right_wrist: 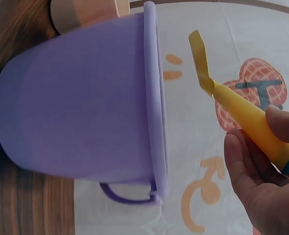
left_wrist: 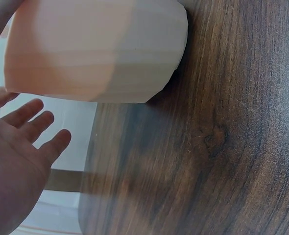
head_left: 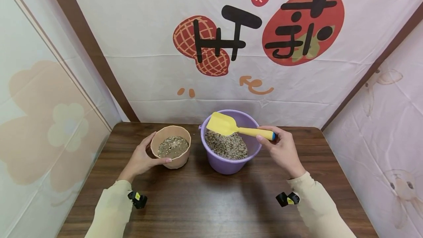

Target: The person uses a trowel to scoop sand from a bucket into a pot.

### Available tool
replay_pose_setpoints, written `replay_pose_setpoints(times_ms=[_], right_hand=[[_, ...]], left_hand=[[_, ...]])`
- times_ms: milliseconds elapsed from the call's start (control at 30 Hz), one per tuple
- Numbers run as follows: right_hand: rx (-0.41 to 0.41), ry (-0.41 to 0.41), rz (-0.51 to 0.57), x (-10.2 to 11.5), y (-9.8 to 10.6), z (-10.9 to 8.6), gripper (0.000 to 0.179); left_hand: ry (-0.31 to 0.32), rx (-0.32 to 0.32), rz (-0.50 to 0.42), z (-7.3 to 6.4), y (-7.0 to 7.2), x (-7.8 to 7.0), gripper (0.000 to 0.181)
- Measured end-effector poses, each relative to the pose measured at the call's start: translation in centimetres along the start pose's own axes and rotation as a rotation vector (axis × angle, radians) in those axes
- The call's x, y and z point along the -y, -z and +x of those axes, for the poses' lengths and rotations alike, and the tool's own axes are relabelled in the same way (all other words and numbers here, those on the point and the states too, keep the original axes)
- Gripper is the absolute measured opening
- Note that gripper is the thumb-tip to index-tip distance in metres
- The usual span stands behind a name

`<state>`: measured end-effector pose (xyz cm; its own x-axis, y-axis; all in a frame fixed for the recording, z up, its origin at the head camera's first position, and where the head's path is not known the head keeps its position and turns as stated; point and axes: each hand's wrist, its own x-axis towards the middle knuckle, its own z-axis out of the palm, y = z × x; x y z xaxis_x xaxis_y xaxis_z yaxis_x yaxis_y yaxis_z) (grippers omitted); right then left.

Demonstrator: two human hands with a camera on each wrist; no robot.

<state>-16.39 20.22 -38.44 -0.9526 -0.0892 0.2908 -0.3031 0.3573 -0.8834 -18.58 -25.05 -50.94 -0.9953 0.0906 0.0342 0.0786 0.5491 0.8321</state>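
Note:
A peach-coloured plant pot (head_left: 179, 161) stands on the table, partly filled with brownish grit. My left hand (head_left: 141, 160) holds it from the left, thumb at the near rim; several of its fingertips show beside the pot wall (left_wrist: 85, 49) in the left wrist view. To the right is a purple bucket (head_left: 224, 165) containing grey-brown gravel (head_left: 228, 145). My right hand (head_left: 280, 150) grips the yellow handle of a toy shovel (head_left: 222, 123), blue at its end. The shovel's blade is over the bucket, above its rim (right_wrist: 154, 98); no gravel is visible on the blade.
Both containers stand near the back edge of the dark wooden table (head_left: 211, 205). Behind it hangs a white printed cloth (head_left: 148, 65), with pale cloth walls at left and right. The bucket's purple handle (right_wrist: 125, 198) hangs at its side.

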Motion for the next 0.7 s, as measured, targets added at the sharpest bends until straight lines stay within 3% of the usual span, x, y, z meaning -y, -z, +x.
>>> replay_pose_setpoints(times_ms=[367, 700], right_hand=[[-0.037, -0.013, -0.055, -1.4, 2.3, -0.9, 0.027], [-0.055, -0.021, -0.114, -2.5, 3.1, -1.5, 0.028]], left_hand=[[0.004, -0.001, 0.009, 0.0, 0.0, 0.1, 0.124], [-0.006, 0.000, 0.008, 0.0, 0.2, -0.3, 0.124]])
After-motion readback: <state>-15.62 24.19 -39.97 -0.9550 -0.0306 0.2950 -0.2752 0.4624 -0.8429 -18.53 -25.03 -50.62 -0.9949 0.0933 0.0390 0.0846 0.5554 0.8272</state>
